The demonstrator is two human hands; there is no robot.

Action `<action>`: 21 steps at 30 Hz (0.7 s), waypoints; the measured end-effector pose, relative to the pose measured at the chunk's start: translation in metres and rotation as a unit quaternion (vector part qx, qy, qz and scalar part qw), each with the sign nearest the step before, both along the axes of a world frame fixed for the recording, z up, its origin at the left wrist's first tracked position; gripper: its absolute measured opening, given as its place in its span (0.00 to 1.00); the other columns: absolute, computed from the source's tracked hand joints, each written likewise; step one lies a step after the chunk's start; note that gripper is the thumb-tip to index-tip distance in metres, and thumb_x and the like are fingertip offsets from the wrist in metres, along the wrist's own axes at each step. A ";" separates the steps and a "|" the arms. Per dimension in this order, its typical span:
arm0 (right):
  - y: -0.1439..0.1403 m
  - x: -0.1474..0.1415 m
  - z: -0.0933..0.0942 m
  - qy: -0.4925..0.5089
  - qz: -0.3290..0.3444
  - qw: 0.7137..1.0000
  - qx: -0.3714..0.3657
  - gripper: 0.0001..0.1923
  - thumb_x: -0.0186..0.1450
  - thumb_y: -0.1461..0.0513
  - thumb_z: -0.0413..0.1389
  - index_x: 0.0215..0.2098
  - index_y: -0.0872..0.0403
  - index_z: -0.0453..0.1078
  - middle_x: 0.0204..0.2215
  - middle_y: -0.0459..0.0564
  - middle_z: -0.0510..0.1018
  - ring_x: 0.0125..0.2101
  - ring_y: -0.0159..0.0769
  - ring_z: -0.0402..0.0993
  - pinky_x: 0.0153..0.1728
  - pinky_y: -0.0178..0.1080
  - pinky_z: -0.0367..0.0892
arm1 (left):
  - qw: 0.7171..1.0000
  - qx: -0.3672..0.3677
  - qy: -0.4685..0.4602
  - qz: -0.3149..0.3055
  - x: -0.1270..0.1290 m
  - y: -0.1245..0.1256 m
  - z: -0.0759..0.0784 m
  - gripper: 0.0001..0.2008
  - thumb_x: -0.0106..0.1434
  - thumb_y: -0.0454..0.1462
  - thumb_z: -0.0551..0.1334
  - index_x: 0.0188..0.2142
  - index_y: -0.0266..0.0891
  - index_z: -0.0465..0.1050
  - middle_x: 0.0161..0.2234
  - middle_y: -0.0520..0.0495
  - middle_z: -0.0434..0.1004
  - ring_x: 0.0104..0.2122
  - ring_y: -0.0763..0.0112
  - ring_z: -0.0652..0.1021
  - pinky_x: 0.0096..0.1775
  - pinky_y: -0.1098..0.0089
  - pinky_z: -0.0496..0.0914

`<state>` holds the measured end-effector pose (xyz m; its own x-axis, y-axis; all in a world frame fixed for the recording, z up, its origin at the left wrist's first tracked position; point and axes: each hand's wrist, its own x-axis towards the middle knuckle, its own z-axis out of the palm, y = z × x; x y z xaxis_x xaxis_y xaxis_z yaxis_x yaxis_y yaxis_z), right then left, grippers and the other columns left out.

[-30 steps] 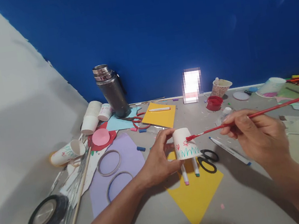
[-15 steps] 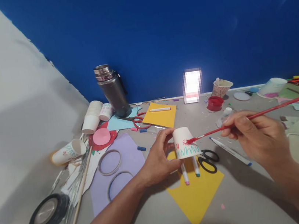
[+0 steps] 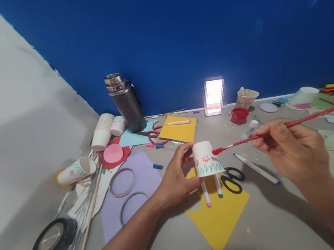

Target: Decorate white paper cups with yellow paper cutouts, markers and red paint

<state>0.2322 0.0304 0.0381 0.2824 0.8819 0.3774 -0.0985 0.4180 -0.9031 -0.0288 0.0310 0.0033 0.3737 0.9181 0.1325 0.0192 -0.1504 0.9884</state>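
My left hand (image 3: 178,175) grips a white paper cup (image 3: 202,153) turned upside down, with fingers behind its base and the thumb under its rim. Green zigzag strokes run along the cup's lower edge, and red dabs sit above them. In my right hand (image 3: 293,148) is a red-handled paintbrush (image 3: 261,134), pinched between thumb and fingers. Its red-coated bristles point left, right at the cup's right side; whether they touch it I cannot tell. Under the cup, two white markers (image 3: 218,186) and black-handled scissors (image 3: 231,183) lie on yellow paper (image 3: 217,225).
A pot of red paint (image 3: 239,115) stands near a patterned cup (image 3: 247,98) at the back. A blue-tipped marker (image 3: 257,169) lies between my hands. On the left are a dark flask (image 3: 127,105), stacked cups (image 3: 103,132), purple paper (image 3: 146,165) and a black tape roll (image 3: 51,240).
The paintbrush has shifted right and slightly up, from the red dabs to the cup's right edge, uncovering the dabs. My left hand and the cup have barely moved.
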 end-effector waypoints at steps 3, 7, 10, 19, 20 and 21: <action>0.000 0.002 0.001 0.008 -0.012 1.000 -0.007 0.15 0.62 0.49 0.70 0.28 0.52 0.83 0.22 0.50 0.80 0.22 0.33 0.75 0.20 0.33 0.66 | 0.999 -0.022 -0.029 -0.005 0.001 0.000 0.000 0.37 0.52 0.30 0.73 0.60 0.45 0.65 0.63 0.39 0.70 0.63 0.51 0.72 0.65 0.53 0.65; 0.003 0.005 0.003 0.032 -0.019 0.999 -0.020 0.14 0.60 0.50 0.72 0.26 0.50 0.82 0.23 0.50 0.80 0.22 0.33 0.73 0.20 0.35 0.65 | 0.997 -0.043 -0.072 -0.005 0.002 0.000 0.001 0.35 0.53 0.30 0.72 0.59 0.47 0.65 0.63 0.40 0.69 0.65 0.51 0.71 0.65 0.52 0.64; 0.005 0.006 0.002 0.041 -0.022 0.998 -0.030 0.15 0.59 0.49 0.72 0.26 0.50 0.81 0.23 0.51 0.79 0.21 0.34 0.72 0.19 0.36 0.64 | 0.996 -0.049 -0.077 -0.004 0.002 0.000 0.002 0.35 0.52 0.28 0.72 0.57 0.48 0.64 0.62 0.41 0.70 0.64 0.52 0.72 0.65 0.51 0.64; 0.001 0.001 -0.002 0.033 0.023 0.999 -0.026 0.13 0.65 0.51 0.68 0.30 0.51 0.82 0.23 0.51 0.80 0.22 0.34 0.73 0.21 0.36 0.66 | 0.998 -0.038 -0.047 -0.013 0.001 0.000 0.001 0.36 0.53 0.29 0.71 0.58 0.48 0.63 0.63 0.42 0.68 0.66 0.52 0.70 0.66 0.51 0.63; 0.001 0.001 -0.002 0.026 0.024 0.999 -0.026 0.13 0.65 0.51 0.67 0.30 0.51 0.82 0.23 0.51 0.80 0.22 0.34 0.73 0.21 0.36 0.66 | 0.998 -0.040 -0.044 -0.012 0.001 0.000 0.001 0.36 0.53 0.29 0.71 0.58 0.48 0.63 0.63 0.42 0.68 0.66 0.52 0.70 0.66 0.51 0.63; 0.000 0.001 -0.002 0.018 0.025 0.999 -0.025 0.14 0.66 0.51 0.67 0.31 0.51 0.82 0.23 0.51 0.80 0.22 0.35 0.73 0.21 0.37 0.66 | 0.998 -0.041 -0.042 -0.011 0.001 0.000 0.001 0.36 0.53 0.29 0.72 0.58 0.48 0.63 0.64 0.42 0.68 0.66 0.53 0.69 0.67 0.51 0.63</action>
<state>0.2333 0.0305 0.0359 0.2505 0.9130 0.3219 -0.1515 0.3654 -0.9184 -0.0277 0.0306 0.0044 0.3845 0.9188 0.0890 -0.0662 -0.0688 0.9954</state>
